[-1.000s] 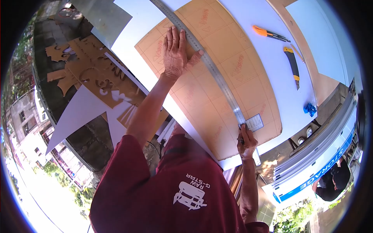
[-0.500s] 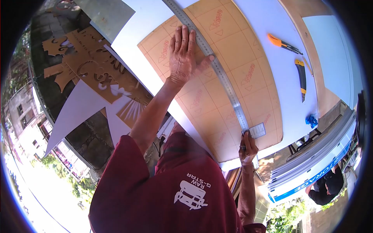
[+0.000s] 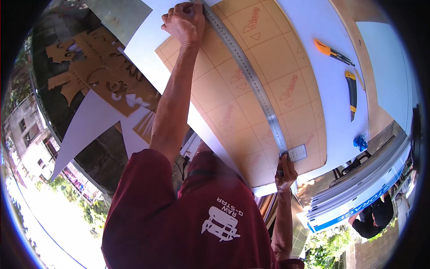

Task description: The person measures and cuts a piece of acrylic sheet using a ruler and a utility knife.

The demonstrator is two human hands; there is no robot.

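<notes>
A long steel ruler point(image 3: 253, 77) lies lengthwise across a brown paper-faced sheet point(image 3: 268, 58) printed with red grid lines and lettering. My left hand point(image 3: 186, 27) is at the ruler's far end, fingers curled and thumb against its edge. Close to my body, my right hand point(image 3: 285, 174) closes on the ruler's near end at the sheet's edge. Something small and dark shows at its fingertips; I cannot make out what. Beside that hand, a pale printed label point(image 3: 297, 153) sits on the sheet.
On the white board point(image 3: 309, 27) to the right lie an orange cutter point(image 3: 333, 51), a yellow-and-black cutter point(image 3: 352, 96) and a crumpled blue thing point(image 3: 359, 142). Cut-out brown scraps point(image 3: 101, 74) are piled at left. A person in black point(image 3: 376, 217) is at lower right.
My left hand has gone from lying flat on the sheet beside the ruler to the ruler's far end, its fingers now curled. My right hand stays at the near end.
</notes>
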